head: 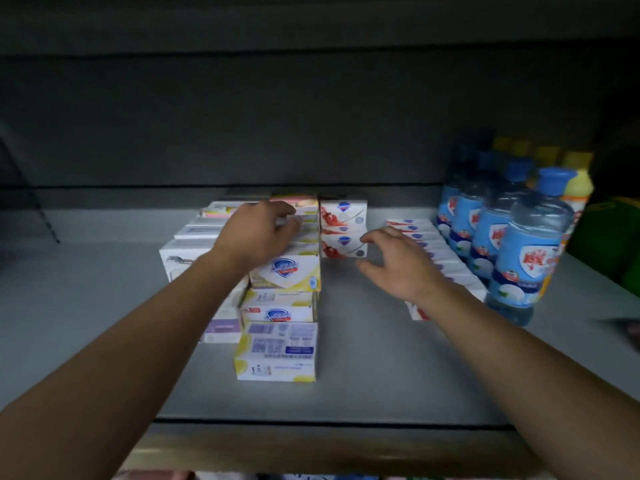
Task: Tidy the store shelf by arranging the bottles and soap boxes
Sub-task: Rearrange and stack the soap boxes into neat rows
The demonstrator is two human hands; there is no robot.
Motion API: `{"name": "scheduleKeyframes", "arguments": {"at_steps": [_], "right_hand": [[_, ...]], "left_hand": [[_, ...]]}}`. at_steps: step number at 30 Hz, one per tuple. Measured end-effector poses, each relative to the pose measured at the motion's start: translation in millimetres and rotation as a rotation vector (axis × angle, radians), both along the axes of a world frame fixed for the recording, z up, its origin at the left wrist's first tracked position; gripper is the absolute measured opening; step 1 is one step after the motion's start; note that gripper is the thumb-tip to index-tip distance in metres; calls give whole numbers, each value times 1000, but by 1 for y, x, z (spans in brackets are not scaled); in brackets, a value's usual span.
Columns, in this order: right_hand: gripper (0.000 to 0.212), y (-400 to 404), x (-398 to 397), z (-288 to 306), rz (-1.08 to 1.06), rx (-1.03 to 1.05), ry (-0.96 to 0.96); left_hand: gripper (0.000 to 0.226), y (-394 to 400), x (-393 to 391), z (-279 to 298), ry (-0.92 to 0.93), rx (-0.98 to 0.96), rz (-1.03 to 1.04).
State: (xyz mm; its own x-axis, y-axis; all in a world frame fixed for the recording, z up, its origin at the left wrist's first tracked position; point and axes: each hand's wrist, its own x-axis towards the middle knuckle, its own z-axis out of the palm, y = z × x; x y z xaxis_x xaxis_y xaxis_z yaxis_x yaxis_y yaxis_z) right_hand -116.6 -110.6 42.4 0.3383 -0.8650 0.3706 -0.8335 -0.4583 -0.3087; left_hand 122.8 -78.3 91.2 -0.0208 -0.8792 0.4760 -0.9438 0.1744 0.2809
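Left hand (263, 230) rests on the yellow soap boxes (284, 271) mid-shelf, fingers bent over their tops. Right hand (398, 261) spread, empty, near the red soap boxes (343, 230). Blue bottles (502, 237) far right. Suggest squaring stacks with flat palms, edges flush.

White and yellow soap boxes (282, 271) are sitting in a row running front to back down the middle of a grey shelf (363, 358), the frontmost one (277, 351) lying flat. Two red and white soap boxes (343, 225) are standing stacked just behind. A row of red-edged boxes (436, 251) is lining up beside blue-capped bottles (526, 251) standing upright at right.
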Motion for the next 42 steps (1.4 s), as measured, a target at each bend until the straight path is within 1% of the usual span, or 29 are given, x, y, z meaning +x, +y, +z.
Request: {"name": "scheduleKeyframes", "arguments": {"at_steps": [4, 7, 10, 11, 15, 17, 20, 23, 26, 29, 31, 33, 36, 38, 39, 40, 42], "right_hand": [[59, -44, 26, -1, -30, 7, 53], [63, -73, 41, -2, -71, 53, 94], [66, -91, 49, -11, -118, 131, 184], [66, -93, 50, -15, -137, 130, 211], [65, -93, 55, -21, -285, -10, 277], [65, -90, 57, -16, -342, -29, 318], [54, -80, 59, -10, -350, -30, 342], [46, -63, 56, 4, -369, -102, 318], [45, -38, 44, 22, -361, -207, 177], [44, -2, 28, 37, -290, -211, -34], [44, 23, 18, 41, -224, -175, -173], [43, 47, 9, 43, -142, -102, -354], [35, 80, -2, 40, 0, 111, -657], [27, 97, -8, 34, 45, 208, -727], [24, 104, -11, 30, 63, 230, -739], [22, 111, -13, 26, 88, 252, -749], [21, 122, -15, 18, 156, 308, -790]], "left_hand": [[35, -2, 1, -14, -95, -44, 7], [37, -3, 2, -17, -99, -72, -2], [36, -5, 1, -20, -111, -94, 19], [36, -5, 1, -21, -117, -102, 22], [37, -6, 0, -22, -124, -126, 22], [38, -6, 0, -21, -137, -133, 24], [39, -6, -1, -21, -139, -142, 29], [39, -7, -1, -22, -139, -138, 36], [39, -6, -2, -21, -135, -156, 35], [36, -3, -3, -20, -120, -181, 36], [33, 1, -6, -17, -98, -178, 33], [32, 9, -9, -12, -55, -191, 19], [35, 33, -15, -6, 37, -306, -36], [35, 59, -26, -12, 200, -372, -158], [36, 74, -33, -17, 321, -343, -227], [36, 87, -39, -24, 446, -269, -283], [38, 108, -52, -40, 655, -53, -357]]}}
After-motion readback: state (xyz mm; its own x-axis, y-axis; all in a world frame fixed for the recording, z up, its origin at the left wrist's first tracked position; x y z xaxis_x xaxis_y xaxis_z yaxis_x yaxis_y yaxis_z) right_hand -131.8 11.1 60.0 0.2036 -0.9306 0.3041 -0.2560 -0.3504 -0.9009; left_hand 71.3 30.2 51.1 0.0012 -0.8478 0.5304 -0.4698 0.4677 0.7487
